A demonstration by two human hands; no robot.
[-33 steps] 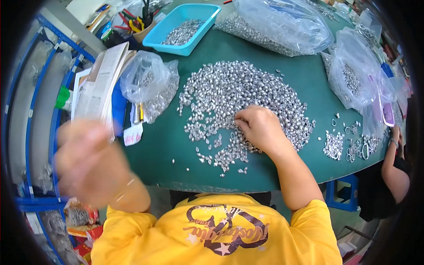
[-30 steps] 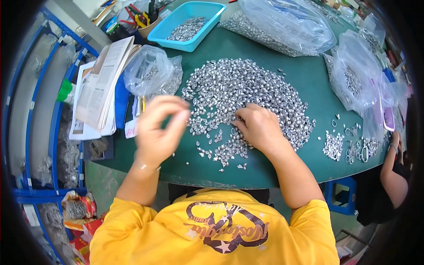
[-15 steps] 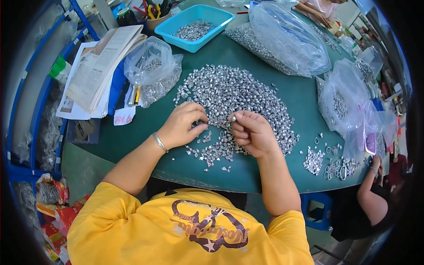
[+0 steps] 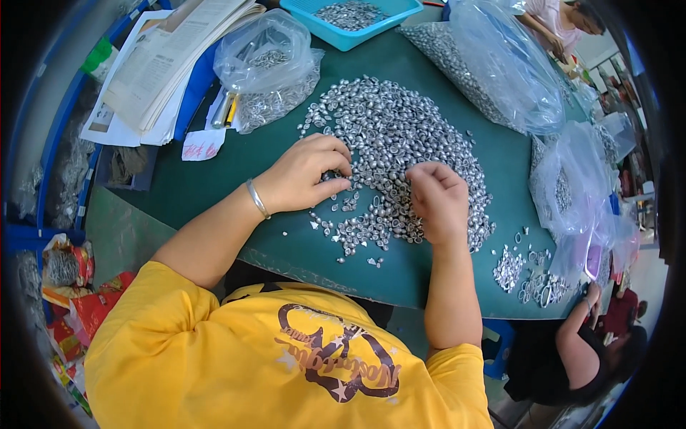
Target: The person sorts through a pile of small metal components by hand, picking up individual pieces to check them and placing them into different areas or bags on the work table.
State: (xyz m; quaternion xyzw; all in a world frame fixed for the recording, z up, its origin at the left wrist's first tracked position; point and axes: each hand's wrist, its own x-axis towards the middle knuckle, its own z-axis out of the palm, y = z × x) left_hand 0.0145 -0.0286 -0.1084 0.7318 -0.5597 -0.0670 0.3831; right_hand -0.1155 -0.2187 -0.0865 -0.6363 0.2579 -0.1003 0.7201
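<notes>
A broad heap of small silver metal cap-like pieces (image 4: 400,121) covers the middle of the green table (image 4: 286,247). At the heap's left edge rests my left hand (image 4: 309,173), its fingers curved and the thumb apart from them, with a few pieces showing in the gap. My right hand (image 4: 441,199) is over the right part of the heap, fingers bent down and drawn together; their tips and anything between them are hidden. Loose pieces (image 4: 361,232) lie between the hands, nearer to me.
Bagged metal pieces (image 4: 279,93) and papers (image 4: 168,71) lie left; a blue tray (image 4: 343,36) stands behind. Large clear bags (image 4: 507,64) sit at the right rear. Rings and scraps (image 4: 509,269) lie front right. One person (image 4: 550,32) works behind, another (image 4: 575,343) at right.
My right hand has turned knuckles-up over the heap; the silver piece seen in its pinch is no longer visible. My left hand stays at the heap's edge. The whole view has shifted.
</notes>
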